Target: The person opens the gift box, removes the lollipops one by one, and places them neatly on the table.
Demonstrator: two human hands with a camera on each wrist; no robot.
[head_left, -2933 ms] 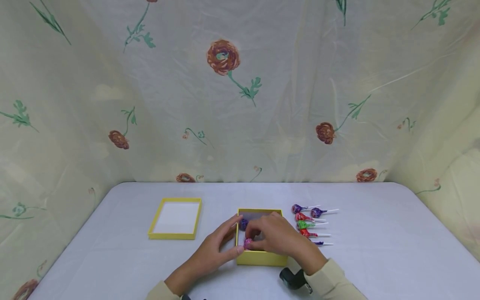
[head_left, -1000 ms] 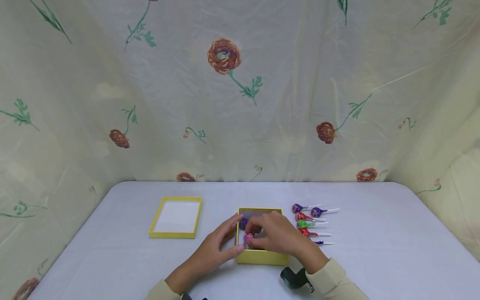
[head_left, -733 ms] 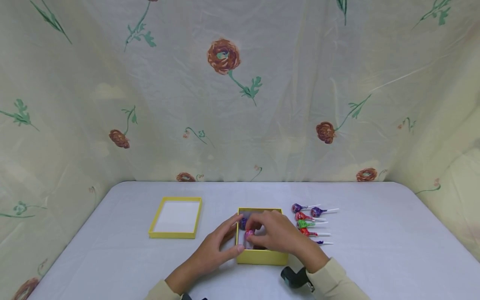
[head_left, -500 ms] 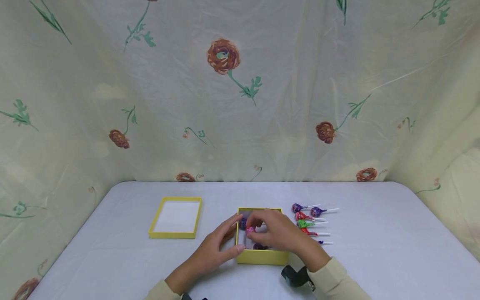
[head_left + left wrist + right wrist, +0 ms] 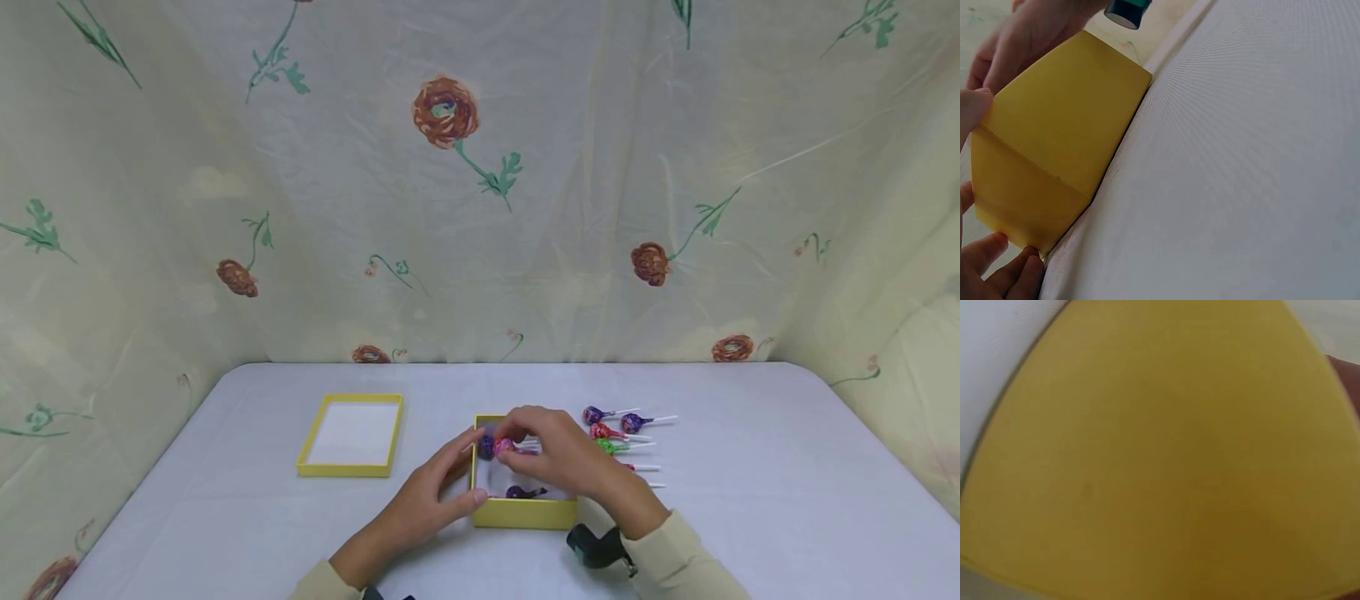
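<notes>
In the head view an open yellow box [image 5: 525,514] with a pale inside stands at the table's middle. My right hand [image 5: 558,450] reaches over it and pinches a pink-wrapped lollipop [image 5: 502,447] by thumb and index finger. Beside that candy, at the box's left wall, shows a purple lollipop [image 5: 486,447]. A dark purple lollipop [image 5: 517,492] lies along the near wall. My left hand [image 5: 423,498] rests fairly straight fingers and thumb against the left side; the left wrist view shows its fingertips [image 5: 997,240] touching the box. Yellow box wall [image 5: 1160,450] fills the right wrist view.
A yellow-rimmed lid [image 5: 350,472] lies inside-up at the left. Right of the box lie several lollipops, among them a purple one [image 5: 632,423], a red one [image 5: 600,431] and a green one [image 5: 606,447]. A black wrist device [image 5: 596,547] hangs under the right wrist.
My right hand has moved the pink lollipop away from the near part of the box, up beside the purple one. The dark purple lollipop at the near wall is uncovered. My left hand keeps its place.
</notes>
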